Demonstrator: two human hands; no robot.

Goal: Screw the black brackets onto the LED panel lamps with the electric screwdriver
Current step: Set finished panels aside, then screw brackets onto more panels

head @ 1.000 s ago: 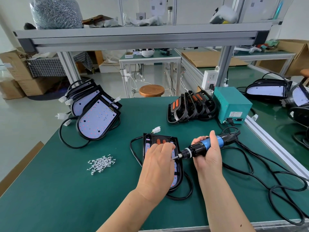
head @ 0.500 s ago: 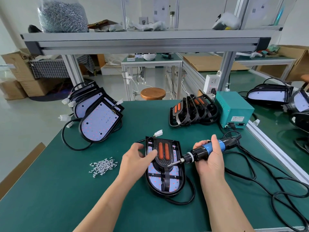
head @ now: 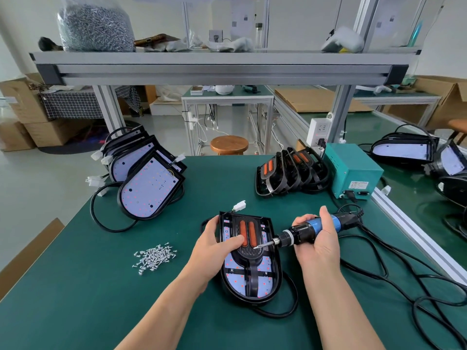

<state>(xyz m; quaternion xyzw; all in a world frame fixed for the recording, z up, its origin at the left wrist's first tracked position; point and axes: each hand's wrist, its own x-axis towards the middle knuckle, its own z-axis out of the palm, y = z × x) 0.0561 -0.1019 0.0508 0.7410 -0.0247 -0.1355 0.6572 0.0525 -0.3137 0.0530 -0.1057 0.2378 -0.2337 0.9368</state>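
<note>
An LED panel lamp [head: 265,279] lies flat on the green table in front of me, with a black bracket [head: 250,251] carrying two orange strips laid on top. My left hand [head: 214,248] grips the lamp's left edge, its thumb pressing on the bracket. My right hand [head: 316,241] holds the blue-and-black electric screwdriver [head: 303,229]; its bit tip carries a screw and points at the bracket's right side. A small pile of loose screws [head: 154,256] lies to the left.
A stack of bare LED panels [head: 149,190] leans at the back left. Several brackets [head: 290,173] stand at the back middle beside a teal power box [head: 351,173]. Black cables [head: 404,281] trail over the table's right side. More lamps [head: 404,150] sit on the neighbouring bench.
My left hand lifted off the top of the lamp, moved left, then came back onto its left edge with the thumb on the bracket. The screwdriver stayed near the bracket's right side.
</note>
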